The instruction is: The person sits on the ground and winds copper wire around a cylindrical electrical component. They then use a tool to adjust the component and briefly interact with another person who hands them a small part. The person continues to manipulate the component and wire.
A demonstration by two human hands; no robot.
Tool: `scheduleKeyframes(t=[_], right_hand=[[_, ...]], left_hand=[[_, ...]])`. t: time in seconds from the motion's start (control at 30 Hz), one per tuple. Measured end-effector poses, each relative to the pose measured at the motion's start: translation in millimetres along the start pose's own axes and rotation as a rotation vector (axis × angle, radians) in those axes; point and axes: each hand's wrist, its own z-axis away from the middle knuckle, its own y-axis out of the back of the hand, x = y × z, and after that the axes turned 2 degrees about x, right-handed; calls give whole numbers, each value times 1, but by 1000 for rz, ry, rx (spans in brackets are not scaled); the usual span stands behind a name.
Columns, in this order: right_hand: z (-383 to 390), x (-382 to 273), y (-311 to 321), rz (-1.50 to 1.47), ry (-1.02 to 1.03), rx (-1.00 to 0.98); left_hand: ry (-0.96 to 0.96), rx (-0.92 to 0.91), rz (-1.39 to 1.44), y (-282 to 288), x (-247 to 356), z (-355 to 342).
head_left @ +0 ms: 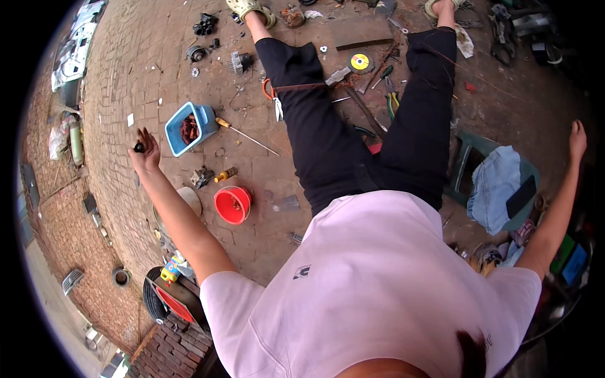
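In the left hand [149, 155], just past the left edge of the blue plastic basin [208, 120]: a small black round part [138, 147], above the brick paving [126, 63], with palm turned up, fingers half spread and thumb apparently against it. For a sure hold, probably best to bend the fingertips over the part, cup the palm beneath, and move the wrist slowly, to avoid a drop. Inside the basin, reddish-brown pieces [190, 128]; off its right edge, a yellow-handled screwdriver [238, 131]; nearer, a red bucket [223, 213]. Beyond the right edge of the green stool [530, 171], with a denim garment [495, 183] on it: the right hand [577, 140], with fingers seemingly together; cannot tell whether gripping anything. For writing, dark print on the pale pink T-shirt [378, 264] and a label on the yellow cutting disc [360, 62], both too small to read surely.
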Motion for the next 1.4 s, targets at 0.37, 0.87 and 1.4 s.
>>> scheduleKeyframes(t=[0.37,0.87,1.4], right_hand=[[20,-97,26,201,85,-150],[298,-636,220,-1741,702,-653],[260,-574,239,-1766,374,-912]], left_hand=[[-61,-191,-132,-95,-72,63],[-28,-547,-14,-203,-203,290],[-28,-247,81,-164,-210,260]])
